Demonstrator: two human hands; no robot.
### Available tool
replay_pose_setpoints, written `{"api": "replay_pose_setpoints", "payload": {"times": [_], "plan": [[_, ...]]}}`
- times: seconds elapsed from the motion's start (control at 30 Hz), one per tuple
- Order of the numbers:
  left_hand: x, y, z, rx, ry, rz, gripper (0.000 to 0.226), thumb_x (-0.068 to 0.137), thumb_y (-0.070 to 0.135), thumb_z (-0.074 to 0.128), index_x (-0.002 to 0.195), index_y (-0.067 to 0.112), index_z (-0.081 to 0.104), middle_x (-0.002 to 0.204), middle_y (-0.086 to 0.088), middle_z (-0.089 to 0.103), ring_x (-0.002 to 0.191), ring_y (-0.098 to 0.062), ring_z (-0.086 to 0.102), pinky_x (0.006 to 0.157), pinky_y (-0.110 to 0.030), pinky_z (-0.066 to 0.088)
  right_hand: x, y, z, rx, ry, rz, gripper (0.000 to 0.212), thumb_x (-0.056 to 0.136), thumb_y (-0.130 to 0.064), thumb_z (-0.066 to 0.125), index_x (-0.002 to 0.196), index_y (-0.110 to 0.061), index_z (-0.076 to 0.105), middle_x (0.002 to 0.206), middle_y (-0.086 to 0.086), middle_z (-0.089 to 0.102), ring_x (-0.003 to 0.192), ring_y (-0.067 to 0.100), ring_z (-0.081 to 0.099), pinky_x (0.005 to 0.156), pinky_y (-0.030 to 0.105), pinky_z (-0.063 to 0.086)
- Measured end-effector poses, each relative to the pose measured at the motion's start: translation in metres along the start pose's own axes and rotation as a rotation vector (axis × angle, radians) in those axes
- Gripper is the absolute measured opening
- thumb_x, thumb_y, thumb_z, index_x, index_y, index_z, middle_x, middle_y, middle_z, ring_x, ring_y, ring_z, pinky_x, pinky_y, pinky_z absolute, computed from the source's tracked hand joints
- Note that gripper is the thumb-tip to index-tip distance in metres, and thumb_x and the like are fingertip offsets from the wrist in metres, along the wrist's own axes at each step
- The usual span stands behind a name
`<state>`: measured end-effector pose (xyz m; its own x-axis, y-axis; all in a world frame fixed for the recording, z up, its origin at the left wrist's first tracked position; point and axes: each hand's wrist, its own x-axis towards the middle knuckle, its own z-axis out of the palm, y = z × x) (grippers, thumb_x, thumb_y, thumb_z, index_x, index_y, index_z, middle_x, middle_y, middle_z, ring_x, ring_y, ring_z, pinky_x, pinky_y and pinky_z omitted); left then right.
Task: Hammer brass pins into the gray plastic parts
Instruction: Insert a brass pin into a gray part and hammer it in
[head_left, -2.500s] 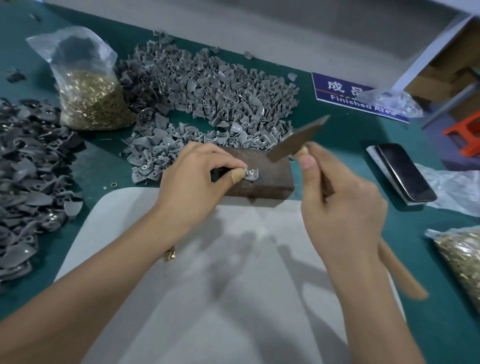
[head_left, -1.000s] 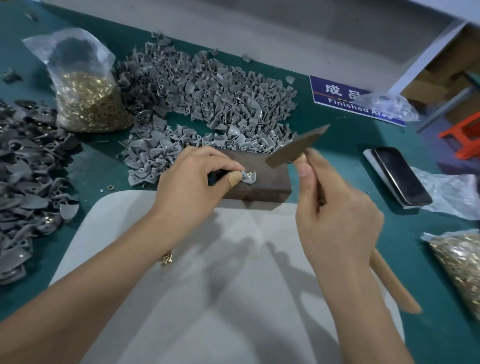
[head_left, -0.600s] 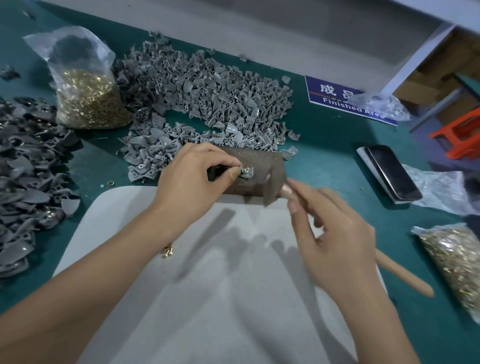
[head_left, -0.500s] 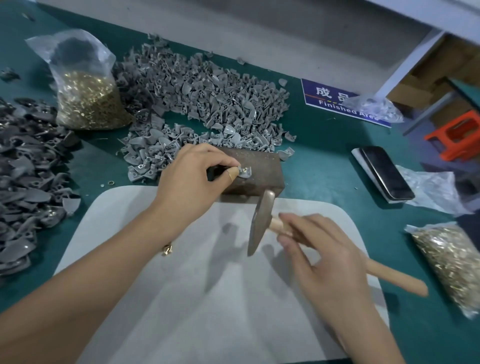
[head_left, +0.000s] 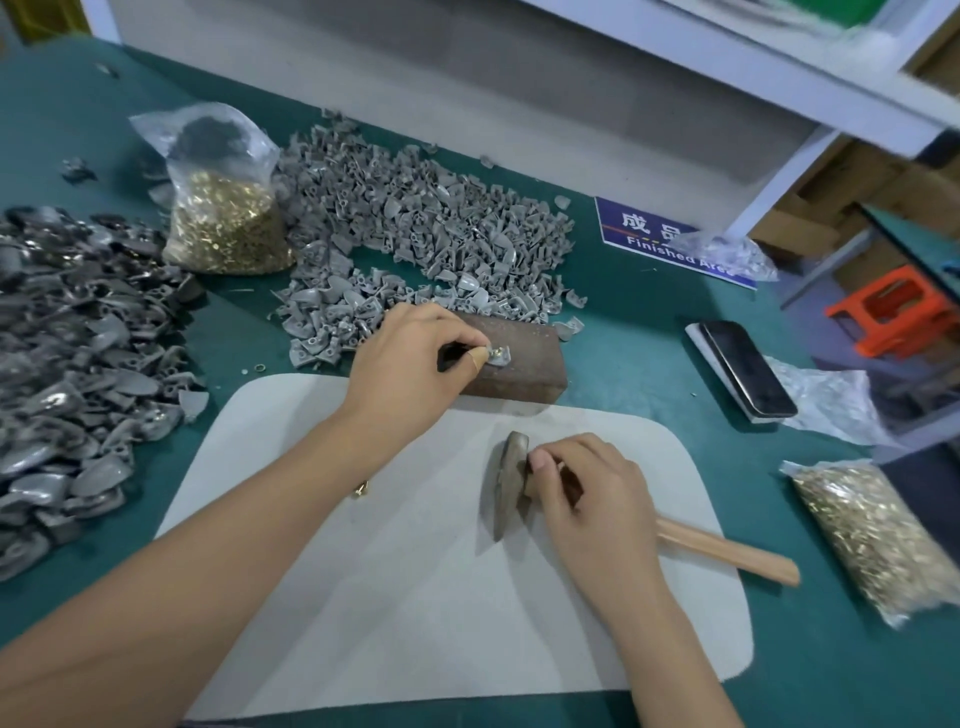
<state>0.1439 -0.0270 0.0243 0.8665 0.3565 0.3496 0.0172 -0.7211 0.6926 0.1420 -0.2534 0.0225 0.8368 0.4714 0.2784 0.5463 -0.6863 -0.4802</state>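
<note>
Hammer (head_left: 511, 480) now lowered onto mat, right hand (head_left: 592, 499) gripping it, left hand (head_left: 410, 364) pinching gray part (head_left: 500, 356), bags of brass pins (head_left: 228, 228)

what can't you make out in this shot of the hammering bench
Head view only:
- Whether the brass pin is fully seated: the small gray plastic part on the rusty brown metal block is too small, and the left hand covers part of it.
- The blue sign: a clear plastic bag covers its right end.
- The wooden hammer handle near the head: under the right hand.
</note>
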Motion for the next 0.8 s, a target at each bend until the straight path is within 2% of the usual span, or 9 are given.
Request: {"api": "replay_pose_setpoints", "payload": {"times": [0.1,0.2,0.37,0.47,0.53,0.57,0.63,0.73,0.8], "plan": [[0.000,0.000,0.000,0.001,0.004,0.010,0.010,0.094,0.041,0.068,0.100,0.040,0.076,0.103,0.020,0.064,0.105,-0.009,0.048,0.080,-0.032,0.043,-0.001,0.001,0.004,0.000,0.030,-0.015,0.018,0.100,-0.028,0.062,0.083,-0.027,0.068,0.086,-0.016,0.062,0.086,0.015,0.058,0.080,0.046,0.047],[-0.001,-0.002,0.000,-0.007,0.007,0.013,0.010,0.094,0.040,0.068,0.100,0.039,0.076,0.102,0.021,0.063,0.103,-0.008,0.047,0.079,-0.030,0.041,-0.005,0.001,0.005,0.062,0.091,-0.048,0.017,0.101,-0.031,0.059,0.086,-0.028,0.068,0.087,-0.018,0.061,0.085,0.012,0.058,0.078,0.046,0.047],[-0.001,-0.002,0.001,-0.018,0.016,0.064,0.011,0.095,0.034,0.069,0.102,0.031,0.077,0.101,0.016,0.063,0.107,-0.009,0.045,0.085,-0.026,0.036,0.005,-0.002,0.006,0.176,0.236,-0.062,0.012,0.097,-0.023,0.063,0.105,-0.023,0.072,0.095,-0.017,0.066,0.091,0.010,0.060,0.085,0.042,0.050],[-0.001,0.006,-0.007,-0.057,-0.011,0.118,0.010,0.097,0.029,0.067,0.103,0.026,0.075,0.099,0.012,0.063,0.108,-0.012,0.045,0.091,-0.023,0.034,0.023,-0.011,0.003,0.257,0.229,-0.054,0.021,0.096,-0.013,0.067,0.114,-0.023,0.072,0.098,-0.018,0.068,0.091,0.010,0.060,0.086,0.023,0.045],[-0.005,0.013,-0.017,-0.080,-0.050,0.137,0.007,0.098,0.029,0.064,0.100,0.029,0.071,0.091,0.013,0.063,0.100,-0.012,0.048,0.090,-0.031,0.042,0.036,-0.023,0.002,0.319,0.238,-0.072,0.023,0.096,-0.011,0.067,0.117,-0.022,0.071,0.097,-0.017,0.068,0.092,0.011,0.061,0.082,0.010,0.039],[-0.010,0.016,-0.023,-0.096,-0.069,0.137,0.006,0.099,0.030,0.062,0.100,0.031,0.068,0.088,0.012,0.064,0.097,-0.013,0.051,0.088,-0.035,0.045,0.043,-0.029,0.002,0.345,0.240,-0.086,0.023,0.096,-0.012,0.067,0.117,-0.021,0.071,0.097,-0.014,0.069,0.093,0.011,0.062,0.082,0.008,0.038],[-0.026,0.020,-0.037,-0.123,-0.072,0.125,0.006,0.099,0.031,0.059,0.101,0.033,0.064,0.089,0.012,0.066,0.095,-0.012,0.056,0.084,-0.040,0.049,0.051,-0.039,0.003,0.402,0.212,-0.118,0.021,0.097,-0.014,0.068,0.116,-0.021,0.072,0.101,-0.011,0.070,0.096,0.013,0.064,0.084,0.016,0.046],[-0.050,0.017,-0.062,-0.055,0.001,0.083,0.008,0.098,0.030,0.058,0.102,0.034,0.064,0.095,0.017,0.067,0.097,-0.008,0.060,0.083,-0.040,0.051,0.054,-0.054,0.010,0.448,0.139,-0.189,0.013,0.094,-0.017,0.072,0.105,-0.024,0.076,0.097,-0.014,0.071,0.094,0.018,0.066,0.085,0.045,0.054],[-0.064,0.010,-0.079,-0.022,0.040,0.043,0.008,0.097,0.031,0.060,0.102,0.035,0.065,0.097,0.019,0.067,0.098,-0.007,0.059,0.083,-0.037,0.050,0.055,-0.069,0.019,0.459,0.078,-0.246,0.012,0.092,-0.019,0.075,0.100,-0.027,0.076,0.092,-0.015,0.070,0.090,0.018,0.066,0.081,0.049,0.053]]}}
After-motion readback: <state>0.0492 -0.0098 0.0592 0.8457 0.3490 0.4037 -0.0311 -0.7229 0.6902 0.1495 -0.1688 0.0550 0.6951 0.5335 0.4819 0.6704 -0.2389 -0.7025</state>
